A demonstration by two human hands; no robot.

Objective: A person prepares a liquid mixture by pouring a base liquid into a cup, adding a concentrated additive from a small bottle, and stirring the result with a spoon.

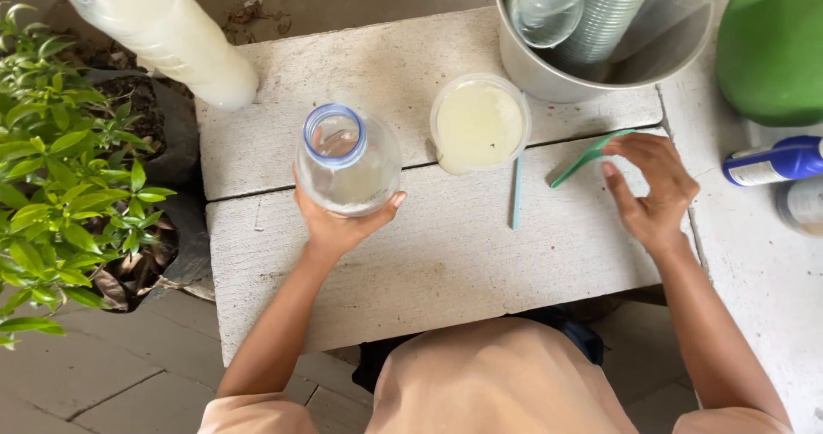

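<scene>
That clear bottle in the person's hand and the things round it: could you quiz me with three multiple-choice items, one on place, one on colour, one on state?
1. Where is the round tub of pale liquid?
A. right of the bottle
B. in the metal bucket
C. on the floor

2. What colour is the scoop?
A. red
B. green
C. black

3. The clear bottle is:
A. capped
B. lying flat
C. open-topped, held by the left hand

Key: 1 A, it stands on the white table beside the bottle; 2 B, green at the right hand; 3 C, its mouth shows no cap.

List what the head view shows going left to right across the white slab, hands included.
Leafy plant → left hand around clear bottle → lidded tub of pale liquid → blue straw → green scoop → right hand → blue-capped bottle.
</scene>
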